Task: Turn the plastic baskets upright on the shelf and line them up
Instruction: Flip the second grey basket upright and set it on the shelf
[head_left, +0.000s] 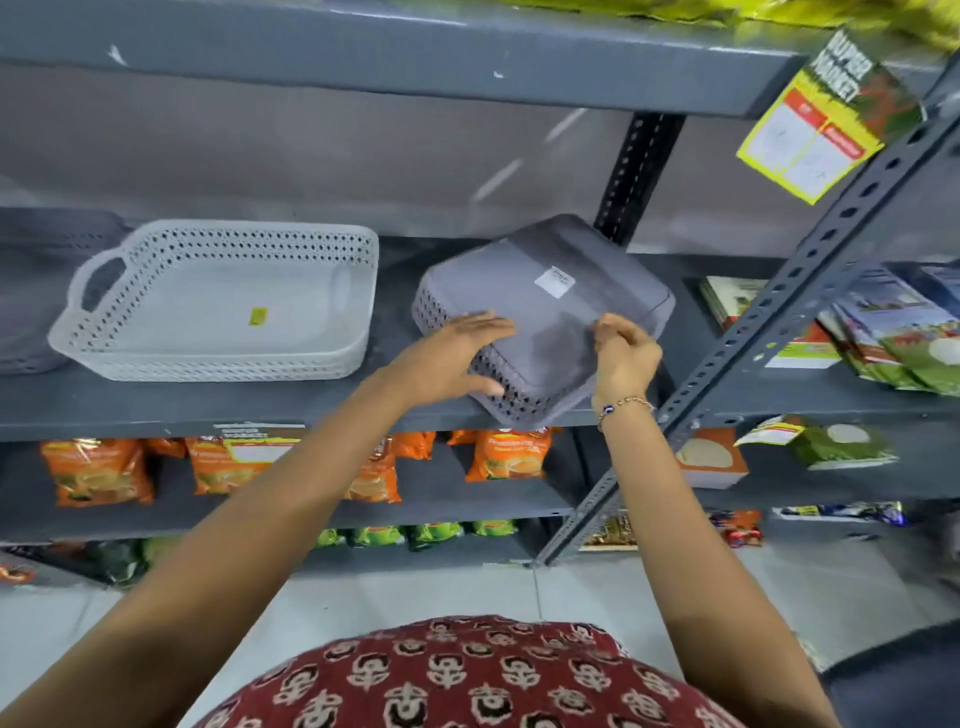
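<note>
A grey plastic basket (545, 312) lies upside down and skewed on the grey shelf (208, 410), its flat base with a white sticker facing up and one corner jutting over the front edge. My left hand (452, 358) grips its near left side, thumb under the perforated wall. On its right edge my right hand (626, 353) has its fingers curled. To the left, a stack of white perforated baskets (218, 306) sits upright with a yellow sticker inside. More grey baskets (31, 291) show blurred at the far left.
A slotted metal upright (779, 312) slants across close to my right hand. Another post (639, 171) stands behind the basket. Packets (893, 332) fill the shelf to the right, orange bags (98, 470) the shelf below. A yellow price tag (826, 119) hangs from the shelf above.
</note>
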